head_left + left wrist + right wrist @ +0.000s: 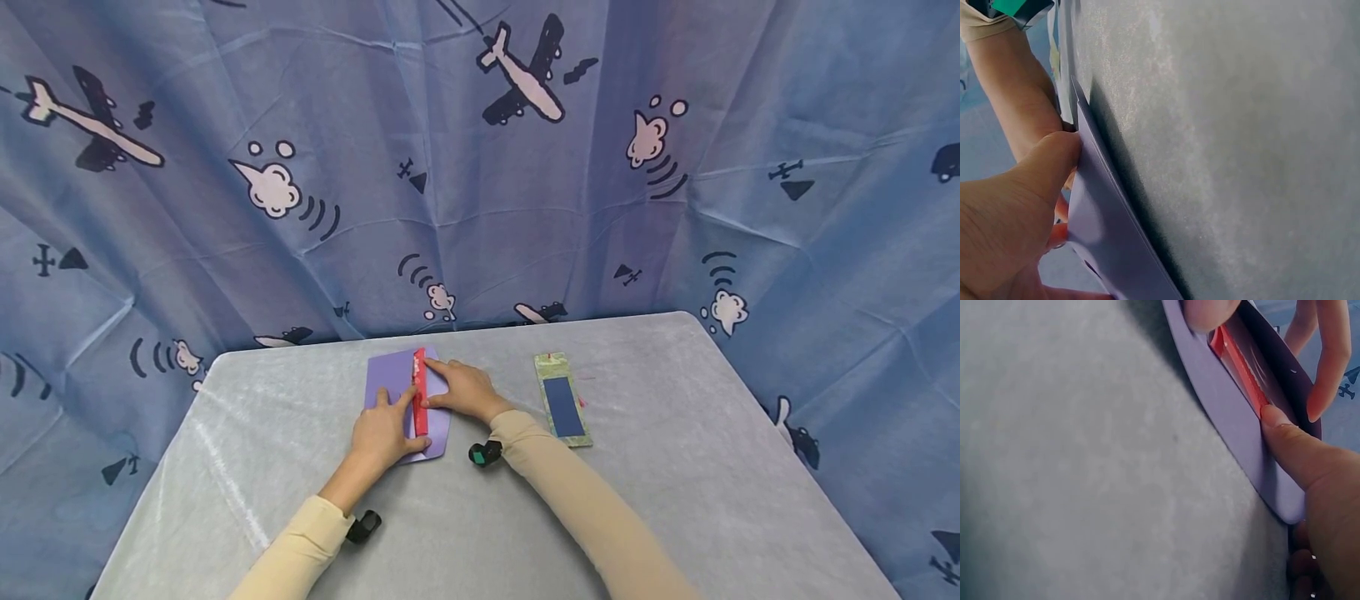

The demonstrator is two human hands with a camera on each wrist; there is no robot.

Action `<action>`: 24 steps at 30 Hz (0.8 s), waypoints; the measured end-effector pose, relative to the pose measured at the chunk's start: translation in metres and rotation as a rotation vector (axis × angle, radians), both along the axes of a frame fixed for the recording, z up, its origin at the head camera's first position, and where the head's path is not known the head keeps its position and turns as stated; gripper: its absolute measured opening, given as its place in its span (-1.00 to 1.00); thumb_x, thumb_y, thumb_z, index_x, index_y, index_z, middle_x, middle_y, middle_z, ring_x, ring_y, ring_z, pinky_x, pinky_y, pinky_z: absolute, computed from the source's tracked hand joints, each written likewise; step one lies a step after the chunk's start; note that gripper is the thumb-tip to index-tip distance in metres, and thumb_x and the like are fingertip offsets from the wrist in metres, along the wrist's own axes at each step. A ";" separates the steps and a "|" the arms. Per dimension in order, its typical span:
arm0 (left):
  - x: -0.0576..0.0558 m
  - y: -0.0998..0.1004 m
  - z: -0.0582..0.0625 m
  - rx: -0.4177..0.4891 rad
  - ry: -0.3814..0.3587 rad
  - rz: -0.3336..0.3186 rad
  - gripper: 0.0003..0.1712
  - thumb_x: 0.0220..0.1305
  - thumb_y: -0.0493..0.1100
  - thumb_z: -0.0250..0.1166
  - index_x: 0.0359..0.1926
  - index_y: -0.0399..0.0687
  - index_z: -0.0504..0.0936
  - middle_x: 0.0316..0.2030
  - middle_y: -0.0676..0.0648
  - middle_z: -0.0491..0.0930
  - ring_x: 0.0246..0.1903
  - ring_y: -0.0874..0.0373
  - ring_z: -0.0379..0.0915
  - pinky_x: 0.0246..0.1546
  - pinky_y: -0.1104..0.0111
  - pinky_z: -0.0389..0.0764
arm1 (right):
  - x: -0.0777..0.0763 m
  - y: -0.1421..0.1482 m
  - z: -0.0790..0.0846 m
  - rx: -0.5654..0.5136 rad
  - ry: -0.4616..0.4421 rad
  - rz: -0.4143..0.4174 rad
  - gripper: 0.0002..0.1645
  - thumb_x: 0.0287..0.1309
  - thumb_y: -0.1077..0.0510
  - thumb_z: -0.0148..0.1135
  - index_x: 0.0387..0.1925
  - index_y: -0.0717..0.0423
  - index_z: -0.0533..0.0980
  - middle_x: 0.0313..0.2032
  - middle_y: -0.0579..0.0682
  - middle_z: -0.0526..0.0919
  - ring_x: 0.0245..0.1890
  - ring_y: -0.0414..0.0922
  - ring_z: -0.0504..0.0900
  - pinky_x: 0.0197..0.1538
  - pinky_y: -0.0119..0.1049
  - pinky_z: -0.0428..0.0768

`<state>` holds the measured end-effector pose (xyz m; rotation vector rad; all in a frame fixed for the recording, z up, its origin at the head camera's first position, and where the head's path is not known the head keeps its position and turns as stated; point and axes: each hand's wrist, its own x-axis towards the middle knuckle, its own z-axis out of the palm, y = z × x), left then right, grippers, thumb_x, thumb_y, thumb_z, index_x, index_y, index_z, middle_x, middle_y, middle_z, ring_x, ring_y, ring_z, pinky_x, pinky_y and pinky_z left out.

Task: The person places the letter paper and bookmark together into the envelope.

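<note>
A purple card-like sheet point(390, 372) with rounded corners lies near the table's far edge, left of centre. Lengthwise on it is a narrow red strip point(420, 408) with pale print near its upper end. My left hand point(378, 433) rests on the sheet with fingers spread, thumb at the near edge by the strip's lower end. From the right, my right hand point(465, 390) touches the strip with its thumb and index finger. In the right wrist view, that thumb point(1291, 440) presses the strip point(1244, 372), and the sheet point(1235, 434) curves up on both sides of it.
A green-bordered flat piece with a dark blue panel point(562, 406) lies to the right of my right hand. Grey cloth covers the table point(675, 467). A blue curtain point(360, 167) printed with airplanes hangs behind it.
</note>
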<state>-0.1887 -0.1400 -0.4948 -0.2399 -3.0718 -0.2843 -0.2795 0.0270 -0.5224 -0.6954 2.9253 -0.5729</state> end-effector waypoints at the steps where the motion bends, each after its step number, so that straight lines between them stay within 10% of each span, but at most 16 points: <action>1: 0.000 0.000 0.000 0.001 0.003 -0.001 0.08 -0.20 0.33 0.56 0.38 0.14 0.41 0.12 -0.51 0.45 -0.53 -0.20 0.56 -0.36 -0.01 0.68 | 0.000 0.000 0.000 0.002 0.001 0.001 0.04 0.00 -0.43 0.33 0.48 -0.30 0.20 -0.05 0.04 0.65 -0.13 -0.02 0.66 -0.10 -0.09 0.60; 24: 0.000 0.001 0.004 0.002 0.001 -0.005 0.06 -0.19 0.31 0.56 0.37 0.14 0.42 0.13 -0.50 0.45 -0.49 -0.24 0.59 -0.35 -0.04 0.67 | 0.000 -0.001 0.000 0.005 0.007 0.013 0.06 0.00 -0.50 0.27 0.49 -0.33 0.18 -0.12 0.04 0.64 -0.26 -0.07 0.61 -0.19 -0.15 0.58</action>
